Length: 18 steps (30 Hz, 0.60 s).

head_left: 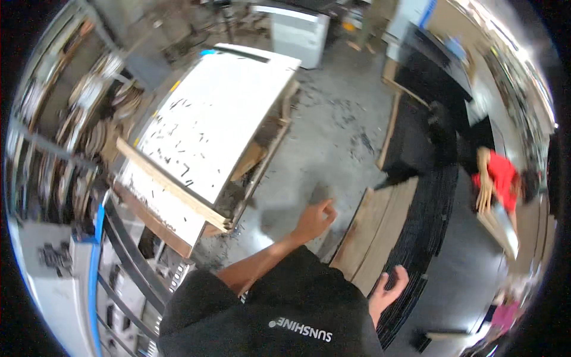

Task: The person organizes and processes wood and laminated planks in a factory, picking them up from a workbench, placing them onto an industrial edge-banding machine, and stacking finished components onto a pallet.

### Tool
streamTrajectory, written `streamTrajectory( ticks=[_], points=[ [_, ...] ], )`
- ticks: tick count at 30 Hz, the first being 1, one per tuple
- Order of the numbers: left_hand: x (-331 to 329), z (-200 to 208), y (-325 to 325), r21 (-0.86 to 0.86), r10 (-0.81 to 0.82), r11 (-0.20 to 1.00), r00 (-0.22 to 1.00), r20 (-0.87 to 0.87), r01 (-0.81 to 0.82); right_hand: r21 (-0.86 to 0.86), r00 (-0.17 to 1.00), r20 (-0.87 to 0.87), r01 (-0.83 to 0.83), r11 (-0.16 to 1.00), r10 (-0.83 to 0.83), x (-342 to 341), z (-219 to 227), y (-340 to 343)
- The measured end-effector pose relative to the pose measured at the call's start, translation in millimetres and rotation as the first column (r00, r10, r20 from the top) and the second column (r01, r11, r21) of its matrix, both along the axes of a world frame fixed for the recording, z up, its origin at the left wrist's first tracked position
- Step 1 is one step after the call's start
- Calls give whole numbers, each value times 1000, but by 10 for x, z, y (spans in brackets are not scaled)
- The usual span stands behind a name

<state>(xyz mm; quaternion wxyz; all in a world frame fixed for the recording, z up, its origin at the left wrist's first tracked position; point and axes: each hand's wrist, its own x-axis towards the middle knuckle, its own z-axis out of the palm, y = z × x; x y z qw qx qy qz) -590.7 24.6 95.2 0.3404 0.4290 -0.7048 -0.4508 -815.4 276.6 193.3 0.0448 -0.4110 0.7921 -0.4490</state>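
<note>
My left hand [315, 221] hangs above the grey floor, its fingers loosely curled with a small gap to the thumb, and nothing shows in it. My right hand [389, 291] is lower and to the right, fingers bent and apart, with nothing in it. It hovers beside a stack of thin black sheets [419, 238] and in front of the pale boards [377, 226] along that stack's left side; I cannot tell whether it touches them. To the left stands a worktable with a white top [223, 101], strewn with small black strips.
A wooden bar [172, 184] lies across the white table's near end. Shelves of stacked pieces [77, 101] line the left, above a blue-edged machine frame [95, 279]. Black panels [428, 77] are piled far right. A person in red [499, 178] handles a board at right.
</note>
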Motion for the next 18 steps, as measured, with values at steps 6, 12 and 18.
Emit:
streamTrajectory(
  ticks=[6, 12, 18],
  points=[
    [1152, -176, -235, 46, 426, 904, 905, -20, -425, 89, 848, 35, -530, 843, 529, 542, -110, -1657],
    [2565, -277, -43, -389, 956, 241, 149, 253, -889, 116, 504, 171, -863, 491, 846, 1164, -420, -3085],
    [3440, -635, -80, -235, 702, -247, -341, 626, -940, 116, 140, 268, -987, 113, 953, 1862, -902, -4443]
  ],
)
